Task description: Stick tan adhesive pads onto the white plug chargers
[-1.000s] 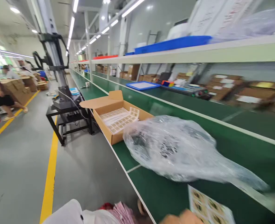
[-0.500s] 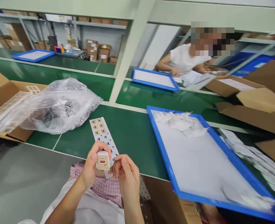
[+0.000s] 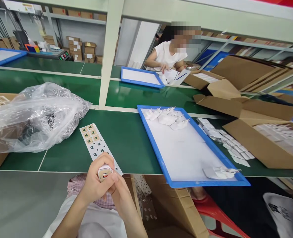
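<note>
My left hand [image 3: 95,180] is closed around a small white USB charger [image 3: 105,173]. Its beige-covered end, with a red port and a second slot, faces up toward me. Against the charger's right side is my right hand [image 3: 121,190], with its fingers closed and their tips partly hidden by the left thumb. Just beyond both hands, a white sticker sheet [image 3: 104,150] lies slanted on the green table. Several beige stickers with port cutouts remain at its far end, and small dark pieces dot the rest.
A clear plastic bag [image 3: 49,115] lies left over a cardboard box. To the right stands a blue-rimmed tray [image 3: 158,157] with white pieces, beside silvery packets [image 3: 225,140] and an open carton [image 3: 263,142]. A co-worker [image 3: 170,54] sits across the bench, past an upright post [image 3: 106,59].
The view has swung right, so things appear farther left. My right hand, apart from the charger before, now meets it and my left hand. The charger has tilted, and its end is partly covered.
</note>
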Tool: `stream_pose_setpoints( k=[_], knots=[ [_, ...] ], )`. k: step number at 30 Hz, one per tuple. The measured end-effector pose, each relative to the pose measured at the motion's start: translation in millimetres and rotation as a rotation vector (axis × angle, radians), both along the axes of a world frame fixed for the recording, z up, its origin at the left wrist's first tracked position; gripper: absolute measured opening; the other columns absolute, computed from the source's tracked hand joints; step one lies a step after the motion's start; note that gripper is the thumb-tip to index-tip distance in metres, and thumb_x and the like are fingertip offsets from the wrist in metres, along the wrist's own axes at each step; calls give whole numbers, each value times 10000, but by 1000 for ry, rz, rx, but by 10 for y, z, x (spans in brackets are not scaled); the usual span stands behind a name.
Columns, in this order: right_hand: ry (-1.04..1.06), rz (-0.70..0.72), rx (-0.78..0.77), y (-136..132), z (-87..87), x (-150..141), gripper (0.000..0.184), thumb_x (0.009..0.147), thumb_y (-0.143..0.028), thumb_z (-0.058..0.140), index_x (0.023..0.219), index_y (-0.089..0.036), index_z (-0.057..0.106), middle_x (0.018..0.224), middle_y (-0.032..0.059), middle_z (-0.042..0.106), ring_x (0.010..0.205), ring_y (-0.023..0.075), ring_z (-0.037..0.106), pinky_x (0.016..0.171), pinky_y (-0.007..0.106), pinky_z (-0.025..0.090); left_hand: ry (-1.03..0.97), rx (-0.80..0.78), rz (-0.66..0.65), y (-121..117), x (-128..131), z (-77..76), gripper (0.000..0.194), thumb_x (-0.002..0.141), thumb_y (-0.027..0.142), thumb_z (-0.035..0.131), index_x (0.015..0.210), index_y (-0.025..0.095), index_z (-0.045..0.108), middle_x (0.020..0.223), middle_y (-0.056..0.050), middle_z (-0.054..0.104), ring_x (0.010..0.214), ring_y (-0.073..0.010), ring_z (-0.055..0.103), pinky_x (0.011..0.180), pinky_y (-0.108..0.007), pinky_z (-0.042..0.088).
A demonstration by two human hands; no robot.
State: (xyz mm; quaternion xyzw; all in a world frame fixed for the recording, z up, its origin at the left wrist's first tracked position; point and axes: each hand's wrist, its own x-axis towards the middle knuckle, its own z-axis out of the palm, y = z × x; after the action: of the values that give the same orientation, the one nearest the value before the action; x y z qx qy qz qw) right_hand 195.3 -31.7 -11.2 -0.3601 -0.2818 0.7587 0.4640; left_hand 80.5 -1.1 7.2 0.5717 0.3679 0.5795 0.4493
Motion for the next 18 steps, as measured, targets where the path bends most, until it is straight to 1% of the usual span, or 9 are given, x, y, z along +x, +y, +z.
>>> stream_pose_setpoints(
  k=[3,7,9,10,12,13,15,17,18],
  knots=[
    [18,7,2,33,-37,18,502,879,-712,764,1030,-233,777,792,38,678,588,183,589,522,308,472,83,14,49,5,26,-29,380,991,551,638,823,212,600,830,-44,612,755,-196,549,697,-315,442],
    [124,-17,-34,65,-155,29,525,860,-710,783,1082,-236,755,822,30,686,600,178,603,535,307,499,109,-13,29,61,81,-82,492,1072,584,456,778,213,592,809,-59,632,777,-222,557,752,-359,453],
    [149,-77,-68,71,-198,48,541,839,-729,788,1078,-245,745,874,40,712,680,196,650,580,315,534,173,-7,-4,112,124,-98,483,1093,543,423,789,218,610,856,-73,663,891,-254,597,854,-398,477],
    [149,-114,-82,74,-208,73,546,820,-735,800,1056,-246,743,902,49,726,730,208,672,610,322,551,224,-7,-38,133,151,-112,452,1098,517,430,822,222,633,938,-88,696,1015,-280,618,936,-425,485],
    [42,-216,-62,88,-209,179,559,772,-747,821,987,-238,736,925,69,745,787,227,695,648,336,568,327,-30,-87,134,217,-167,350,1101,471,448,1013,243,698,1254,-118,710,1325,-325,565,1121,-506,453],
    [-54,-280,-36,102,-201,272,570,747,-752,825,954,-230,731,923,82,753,786,236,697,656,351,574,358,-40,-87,102,253,-214,312,1101,453,458,1161,261,697,1430,-127,651,1450,-340,495,1189,-552,417],
    [-279,-435,16,151,-177,561,583,714,-746,823,937,-219,712,936,108,764,772,252,691,681,393,584,359,-41,-35,-40,319,-343,395,1093,427,488,1461,302,565,1641,-140,490,1540,-358,433,1226,-612,399],
    [-490,-625,48,230,-152,981,615,682,-733,816,1000,-224,681,997,120,760,802,268,682,754,446,590,259,49,-25,-258,362,-490,368,1083,424,512,1421,313,603,1553,-130,589,1464,-377,530,1200,-625,443],
    [-584,-728,57,279,-144,1224,645,663,-721,818,1050,-231,657,1051,121,748,863,282,679,827,473,582,222,94,-125,-372,373,-556,313,1076,427,528,1332,321,675,1444,-109,670,1368,-378,608,1163,-613,487]
  ],
)
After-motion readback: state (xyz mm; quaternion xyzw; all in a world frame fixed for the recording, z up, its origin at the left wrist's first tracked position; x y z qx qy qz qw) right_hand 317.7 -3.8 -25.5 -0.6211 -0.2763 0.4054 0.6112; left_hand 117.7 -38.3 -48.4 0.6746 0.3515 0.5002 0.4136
